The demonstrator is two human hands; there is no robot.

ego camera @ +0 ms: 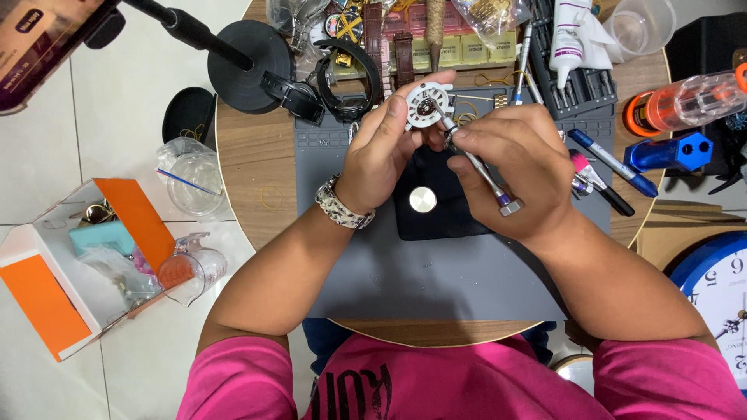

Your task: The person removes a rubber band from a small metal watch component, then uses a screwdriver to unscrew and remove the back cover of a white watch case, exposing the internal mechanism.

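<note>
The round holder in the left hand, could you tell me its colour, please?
White, around a dark centre; head view shows it best.

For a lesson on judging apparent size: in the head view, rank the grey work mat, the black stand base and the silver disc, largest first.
1. grey work mat
2. black stand base
3. silver disc

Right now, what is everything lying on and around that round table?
White round holder with a watch movement: one, in the left fingers.
Thin metal screwdriver: one, silver, tip at the holder.
Black square pad: one, on the grey work mat, bearing a round silver disc.
Round wooden table: one, brown, under the mat.
Blue pen: one, right of the mat.
Orange and white cardboard box: one, on the floor, left.
Blue wall clock: one, right edge.
Left hand: holds the holder.
Right hand: holds the screwdriver.
</note>
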